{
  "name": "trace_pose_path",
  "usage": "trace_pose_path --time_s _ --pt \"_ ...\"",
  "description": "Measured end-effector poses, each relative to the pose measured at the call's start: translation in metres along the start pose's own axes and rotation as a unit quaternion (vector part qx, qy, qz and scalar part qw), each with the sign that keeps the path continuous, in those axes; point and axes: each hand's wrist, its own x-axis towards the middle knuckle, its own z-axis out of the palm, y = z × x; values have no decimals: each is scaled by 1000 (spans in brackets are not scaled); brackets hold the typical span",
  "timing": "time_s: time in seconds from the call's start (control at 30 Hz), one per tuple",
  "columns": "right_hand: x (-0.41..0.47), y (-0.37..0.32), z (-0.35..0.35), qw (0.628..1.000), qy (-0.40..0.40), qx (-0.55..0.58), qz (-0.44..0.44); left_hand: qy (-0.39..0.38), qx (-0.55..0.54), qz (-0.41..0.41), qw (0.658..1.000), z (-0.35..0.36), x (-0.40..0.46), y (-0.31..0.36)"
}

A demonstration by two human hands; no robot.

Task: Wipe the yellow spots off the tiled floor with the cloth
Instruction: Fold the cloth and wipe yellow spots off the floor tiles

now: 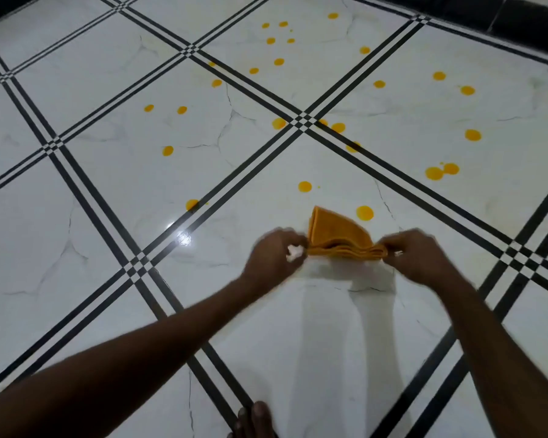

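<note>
Folded orange cloth [339,237] pinched at its ends between my left hand [274,256] and right hand [419,256], apparently just above the tiled floor [108,279]; yellow spots [364,213] just beyond.

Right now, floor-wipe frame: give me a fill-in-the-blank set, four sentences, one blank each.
1. The folded cloth is ____ in colour.
2. The left hand and the right hand each pinch one ____ of the cloth.
3. The spots on the floor are ____.
4. The lines between the tiles are ____.

Missing words: orange; end; yellow; black
</note>
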Motion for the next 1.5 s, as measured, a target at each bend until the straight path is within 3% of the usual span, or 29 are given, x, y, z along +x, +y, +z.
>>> trace_pose_path --time_s 0.03,0.1,0.17,0.23,0.27,0.33,0.5,0.53,0.67,0.7,0.83,0.93,1.0,1.07,1.1,1.23,1.33,1.4,1.5 --pt "-2 4 15 999 7 -32 28 -79 56 10 995 12 -11 -8" --pt "-8 7 50 990 119 -56 56 -165 103 -6 981 23 -21 -21" --pt "-8 8 92 970 217 -106 -8 -110 106 -34 988 18 -15 -32" --pt "2 10 132 959 172 -195 -113 -41 109 -76 990 6 -1 -44" --pt "11 15 144 949 126 -244 -153 -33 117 -97 988 -2 7 -51" --pt "30 30 151 931 106 -292 -192 -57 128 -147 979 -13 19 -68" --pt "2 14 178 956 195 -217 -28 -46 183 -183 965 -34 14 -114" --pt "-6 2 191 959 193 -206 -27 -48 192 -188 962 -35 8 -121" --pt "53 -21 190 930 126 -254 -234 -70 248 -176 950 -34 -8 -144" --pt "79 -20 174 921 119 -275 -249 -75 261 -171 947 -34 -10 -150" --pt "114 6 130 941 206 -255 -78 -93 265 -163 946 -37 -11 -163" --pt "66 -22 170 946 247 -209 -8 -94 255 -171 947 -33 -11 -163" --pt "58 -40 192 950 192 -221 -108 -97 250 -174 948 -32 -11 -164" --pt "97 -43 174 928 130 -262 -232 -85 253 -163 950 -33 -11 -166" --pt "122 -37 156 921 119 -273 -252 -80 253 -150 952 -34 -9 -167" --pt "151 25 94 936 247 -241 -68 -98 278 -104 950 -35 -3 -177" --pt "86 5 135 934 291 -204 29 -117 292 -93 945 -39 0 -180" --pt "63 -24 172 949 225 -210 -63 -122 287 -96 945 -41 0 -176" --pt "114 -49 168 924 128 -271 -236 -115 272 -102 950 -41 2 -175"
